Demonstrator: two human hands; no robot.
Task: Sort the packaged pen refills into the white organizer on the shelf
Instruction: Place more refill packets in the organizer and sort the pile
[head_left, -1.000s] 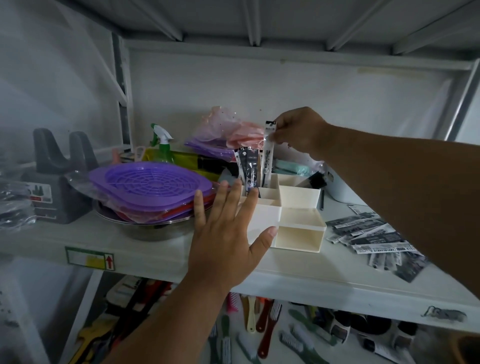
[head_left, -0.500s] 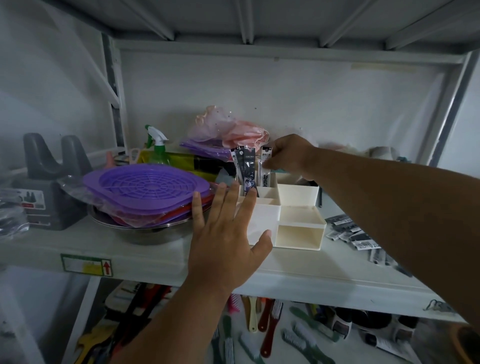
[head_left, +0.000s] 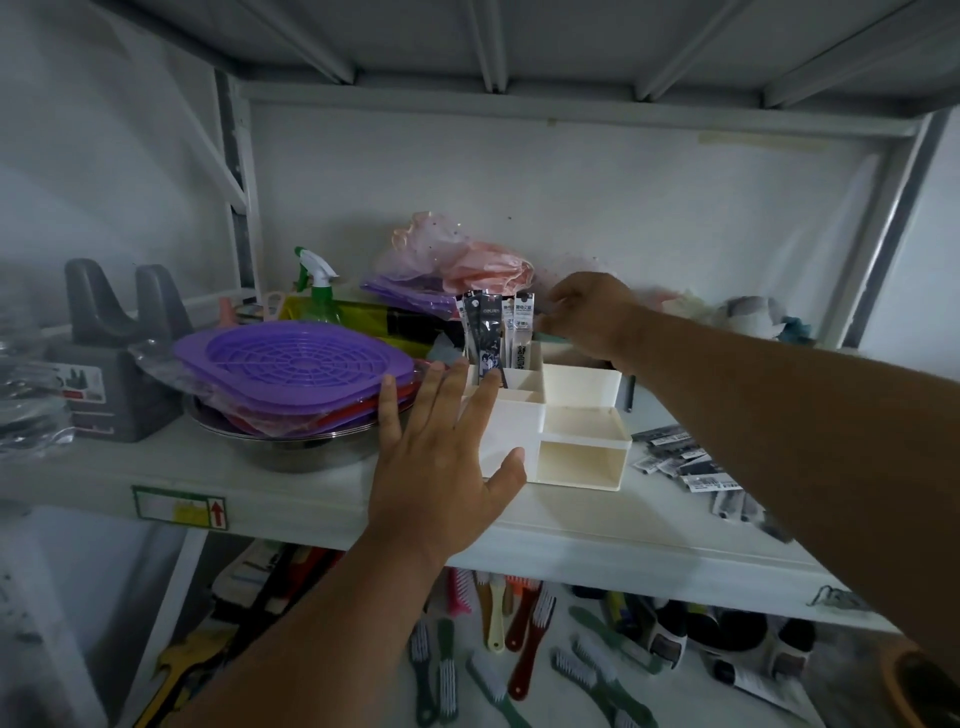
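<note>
A white organizer (head_left: 582, 441) stands near the front edge of a crowded shelf (head_left: 311, 499), several packaged pen refills (head_left: 496, 332) upright in its rear left compartment. The left hand (head_left: 441, 457), fingers spread and straight, lies against the organizer's left wall, hemmed in by purple trays (head_left: 291, 364) stacked on a steel bowl (head_left: 291, 452). The right hand (head_left: 587, 312), fingers curled, hovers just beside the refill tops; whether it pinches anything is unclear. More loose refills (head_left: 680, 457) lie to the organizer's right.
</note>
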